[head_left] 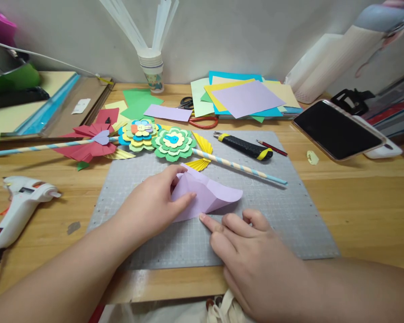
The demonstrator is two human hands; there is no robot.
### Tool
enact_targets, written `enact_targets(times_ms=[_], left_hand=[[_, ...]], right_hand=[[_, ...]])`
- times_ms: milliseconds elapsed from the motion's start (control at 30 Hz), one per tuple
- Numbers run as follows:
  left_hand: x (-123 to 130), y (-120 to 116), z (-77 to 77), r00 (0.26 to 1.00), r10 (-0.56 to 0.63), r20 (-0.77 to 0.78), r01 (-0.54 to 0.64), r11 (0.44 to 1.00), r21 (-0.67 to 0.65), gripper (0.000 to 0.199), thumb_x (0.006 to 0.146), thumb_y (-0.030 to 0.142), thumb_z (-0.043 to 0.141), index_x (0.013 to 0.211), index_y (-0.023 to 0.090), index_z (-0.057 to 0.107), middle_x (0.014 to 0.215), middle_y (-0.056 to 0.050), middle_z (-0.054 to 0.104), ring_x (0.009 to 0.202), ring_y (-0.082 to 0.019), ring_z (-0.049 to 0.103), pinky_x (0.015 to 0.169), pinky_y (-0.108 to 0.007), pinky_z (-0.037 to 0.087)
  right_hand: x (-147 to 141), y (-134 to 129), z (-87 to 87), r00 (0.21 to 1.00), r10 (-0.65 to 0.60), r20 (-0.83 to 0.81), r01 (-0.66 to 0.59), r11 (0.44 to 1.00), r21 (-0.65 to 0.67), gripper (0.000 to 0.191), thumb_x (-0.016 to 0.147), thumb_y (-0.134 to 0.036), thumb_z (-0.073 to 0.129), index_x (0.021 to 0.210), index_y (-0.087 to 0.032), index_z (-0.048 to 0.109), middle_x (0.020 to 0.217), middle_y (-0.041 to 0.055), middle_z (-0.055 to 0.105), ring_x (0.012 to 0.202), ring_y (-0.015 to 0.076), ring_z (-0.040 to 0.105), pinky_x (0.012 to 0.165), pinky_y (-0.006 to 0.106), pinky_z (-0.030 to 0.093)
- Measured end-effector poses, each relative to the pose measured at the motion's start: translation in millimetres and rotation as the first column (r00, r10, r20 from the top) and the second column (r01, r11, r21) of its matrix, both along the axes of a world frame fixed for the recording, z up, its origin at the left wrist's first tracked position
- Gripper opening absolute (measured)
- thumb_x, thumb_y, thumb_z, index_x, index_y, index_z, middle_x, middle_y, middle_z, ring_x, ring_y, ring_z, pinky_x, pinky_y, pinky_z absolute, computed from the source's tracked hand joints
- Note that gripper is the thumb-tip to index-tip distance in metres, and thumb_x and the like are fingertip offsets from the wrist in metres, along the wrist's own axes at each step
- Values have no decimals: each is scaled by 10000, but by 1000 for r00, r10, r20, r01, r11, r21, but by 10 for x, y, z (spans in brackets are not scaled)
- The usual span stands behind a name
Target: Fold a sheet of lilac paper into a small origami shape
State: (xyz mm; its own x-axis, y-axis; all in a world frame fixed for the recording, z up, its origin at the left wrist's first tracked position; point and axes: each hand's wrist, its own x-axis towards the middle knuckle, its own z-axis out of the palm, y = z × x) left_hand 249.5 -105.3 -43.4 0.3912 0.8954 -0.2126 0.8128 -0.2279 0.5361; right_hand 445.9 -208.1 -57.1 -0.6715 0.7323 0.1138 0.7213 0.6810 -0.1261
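Note:
A sheet of light purple paper, partly folded with its right side curling up, lies on the grey cutting mat. My left hand grips its left part, thumb on the near face and fingers behind, partly hidden. The index finger of my right hand is stretched out, its tip at the paper's lower edge. The other fingers of that hand are bent and hold nothing visible. Just beyond the paper rest two striped paper sticks with layered paper flowers, one with a green flower, the other with a multicoloured flower.
A glue gun lies at the left. A utility knife and a red pencil sit on the mat's far right. Farther back are scissors, a paper stack, paper cups with sticks and a phone.

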Motion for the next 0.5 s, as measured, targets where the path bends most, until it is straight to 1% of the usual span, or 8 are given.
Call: enact_targets(times_ms=[133,367,500], left_hand=[[3,6,-9,1000,24,4,-24,1000,-1,527,805,500,579,1277,280,499,917,-16,642,785,-223,603,648,-317,395],[6,2,-13,999,34,-2,-34,999,1,533,808,513,560,1283,279,499,898,-18,628,777,-228,592,649,-321,388],[4,-4,-1,999,35,12,-35,999,-22,552,804,525,556,1291,270,496,895,-20,622,770,-225,588,655,-322,390]], right_hand=[[11,13,-14,998,57,2,-57,998,-33,205,775,-208,574,952,-119,625,1330,157,596,933,250,511,815,433,248],[-22,50,-48,994,107,-13,-108,991,-77,209,807,-237,550,989,-138,581,1398,145,540,978,243,509,847,432,238],[-19,46,-36,997,78,-17,-79,994,-69,230,777,-210,564,993,-136,590,1386,128,556,968,239,505,855,432,240]])
